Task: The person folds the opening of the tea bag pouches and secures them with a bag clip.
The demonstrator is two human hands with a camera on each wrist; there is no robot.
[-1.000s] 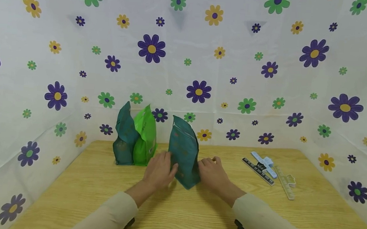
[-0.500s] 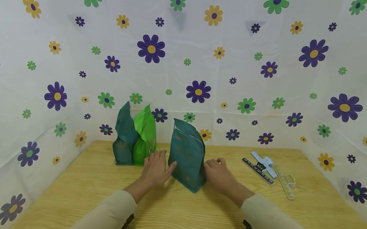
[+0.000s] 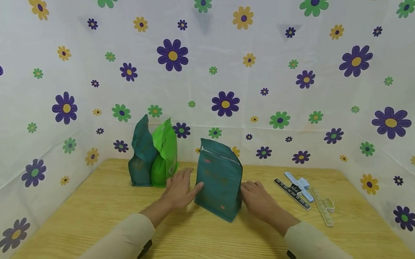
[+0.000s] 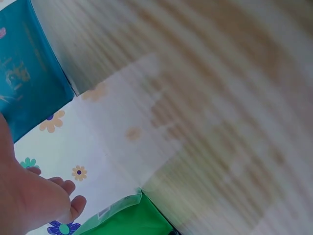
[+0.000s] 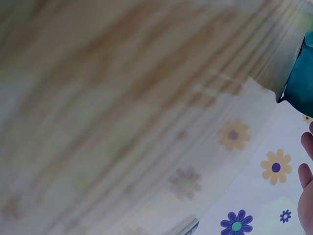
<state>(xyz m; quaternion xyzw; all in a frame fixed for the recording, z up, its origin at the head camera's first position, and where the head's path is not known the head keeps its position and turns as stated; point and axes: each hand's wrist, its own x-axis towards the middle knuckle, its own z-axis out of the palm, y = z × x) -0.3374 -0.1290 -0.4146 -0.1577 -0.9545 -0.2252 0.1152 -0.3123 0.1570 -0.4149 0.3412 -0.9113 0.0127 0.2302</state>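
Note:
A teal stand-up pouch [image 3: 219, 181] stands upright near the middle of the table, its broad printed front turned toward me. My left hand [image 3: 180, 189] is at its left side, thumb at the pouch's edge and the other fingers spread away from it. At the opposite edge, my right hand [image 3: 259, 200] has its bent fingers against the pouch's side. In the left wrist view, the pouch [image 4: 29, 78] shows above the left hand [image 4: 39, 200]. The right wrist view catches only a corner of the pouch [image 5: 301, 78] and part of the right hand [image 5: 307, 200].
Another teal pouch [image 3: 142, 157] and a bright green pouch [image 3: 165, 154] stand side by side at the back left. On the right lie a black clip [image 3: 292, 193], a light blue clip [image 3: 302, 183] and a clear yellowish clip [image 3: 323, 206]. A flowered curtain [image 3: 260, 77] surrounds the wooden table [image 3: 207, 244].
The pouch between my hands has turned to show more of its front and shifted slightly right and nearer. My right hand moved right with it; the left thumb stays by its left edge.

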